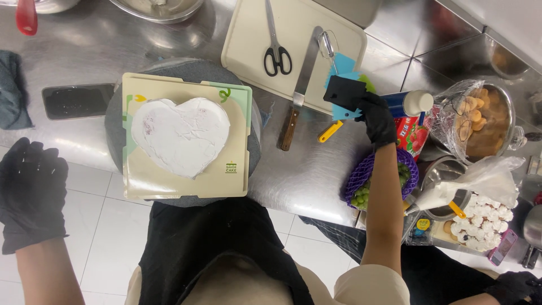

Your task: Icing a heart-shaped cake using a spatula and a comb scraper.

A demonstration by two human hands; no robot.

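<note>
Our right hand [377, 118], in a black glove, has its fingers closed around a black scraper [344, 92], holding it over the steel counter [316, 169] just beside the palette knife [299, 90] and the edge of the cutting board [243, 51], where scissors [276, 53] lie. Left of it, a white heart-shaped cake [180, 135] sits on a square card [186, 183]. Our left hand [31, 189], gloved too, hangs open with fingers spread and holds nothing, off the counter's edge near a dark phone [76, 100].

Scissors [276, 53] and a palette knife [299, 93] lie on a white board [248, 39]; a phone [78, 100] lies left.
</note>
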